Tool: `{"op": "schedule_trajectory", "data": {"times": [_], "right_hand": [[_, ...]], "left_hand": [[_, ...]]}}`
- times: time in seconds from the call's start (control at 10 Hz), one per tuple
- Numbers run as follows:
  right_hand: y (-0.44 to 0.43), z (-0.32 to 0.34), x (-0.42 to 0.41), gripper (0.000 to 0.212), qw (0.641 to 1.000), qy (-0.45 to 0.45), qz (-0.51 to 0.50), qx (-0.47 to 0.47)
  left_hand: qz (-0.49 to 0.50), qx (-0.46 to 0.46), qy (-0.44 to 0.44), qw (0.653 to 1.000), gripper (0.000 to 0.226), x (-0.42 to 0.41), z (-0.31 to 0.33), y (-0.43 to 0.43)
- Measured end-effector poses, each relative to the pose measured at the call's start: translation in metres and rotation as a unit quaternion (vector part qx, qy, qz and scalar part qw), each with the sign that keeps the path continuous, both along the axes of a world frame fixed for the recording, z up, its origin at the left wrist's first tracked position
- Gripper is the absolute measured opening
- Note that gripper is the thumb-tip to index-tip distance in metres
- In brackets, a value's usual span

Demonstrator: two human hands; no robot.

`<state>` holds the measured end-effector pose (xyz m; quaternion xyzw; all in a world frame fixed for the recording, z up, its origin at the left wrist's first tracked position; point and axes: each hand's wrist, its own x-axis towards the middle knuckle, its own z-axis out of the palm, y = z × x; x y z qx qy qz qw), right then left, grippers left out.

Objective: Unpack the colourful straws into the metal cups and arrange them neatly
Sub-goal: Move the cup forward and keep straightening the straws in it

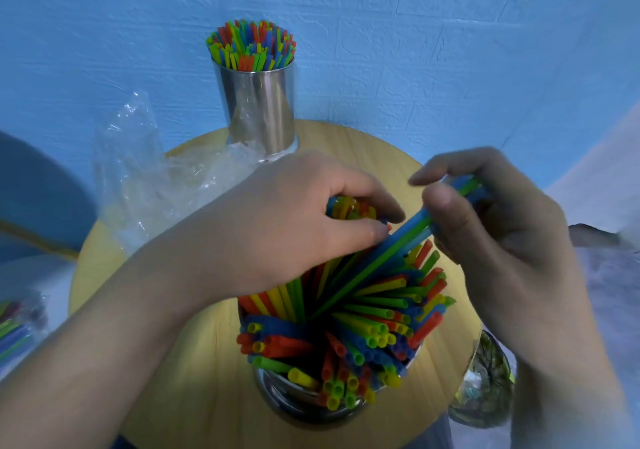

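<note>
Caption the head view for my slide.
Left hand grips straws in the near metal cup; right hand pinches blue and green straws; far cup stands full.

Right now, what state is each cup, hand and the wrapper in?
Far cup, upright, packed with straws.
Near cup, upright, loose straws splayed unevenly.
Left hand, grips a bunch of loose straws.
Right hand, pinches some blue and green straws.
Wrapper, crumpled, apparently empty.

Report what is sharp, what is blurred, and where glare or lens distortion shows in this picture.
Head view: the far metal cup is fairly sharp, with streaks of glare on its wall; the straws in the near cup are crisp; the right hand is soft and smeared, the left hand clearer; the wide lens stretches both forearms toward the bottom corners; the plastic wrapper glints white.
</note>
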<state>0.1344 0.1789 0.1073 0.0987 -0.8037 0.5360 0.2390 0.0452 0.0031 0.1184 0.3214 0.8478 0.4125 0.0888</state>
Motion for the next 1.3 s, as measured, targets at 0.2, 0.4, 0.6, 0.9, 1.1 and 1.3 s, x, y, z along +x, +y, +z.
{"op": "schedule_trajectory", "data": {"times": [0.2, 0.4, 0.6, 0.9, 1.1, 1.3], "right_hand": [[0.009, -0.017, -0.004, 0.043, 0.999, -0.020, 0.024, -0.024], [0.011, -0.019, -0.003, 0.011, 0.992, -0.073, 0.067, -0.078], [0.009, -0.017, -0.001, 0.011, 0.993, -0.020, 0.055, -0.102], [0.013, -0.028, -0.011, 0.017, 0.994, -0.050, -0.009, -0.094], [0.007, -0.022, -0.010, 0.021, 0.988, -0.033, 0.012, -0.151], [0.009, -0.018, -0.012, 0.014, 0.960, 0.052, 0.005, -0.274]], "left_hand": [[-0.039, -0.013, 0.025, 0.999, 0.009, 0.001, 0.008, -0.002], [-0.024, 0.027, 0.024, 0.999, 0.010, -0.003, 0.001, -0.008], [-0.006, 0.089, 0.038, 0.995, 0.011, -0.003, 0.007, -0.011], [0.141, 0.362, -0.048, 0.920, 0.013, -0.019, 0.019, -0.028], [0.212, 0.435, -0.105, 0.869, 0.009, -0.021, 0.015, -0.032], [0.174, 0.353, -0.127, 0.911, 0.019, -0.014, 0.003, -0.026]]}}
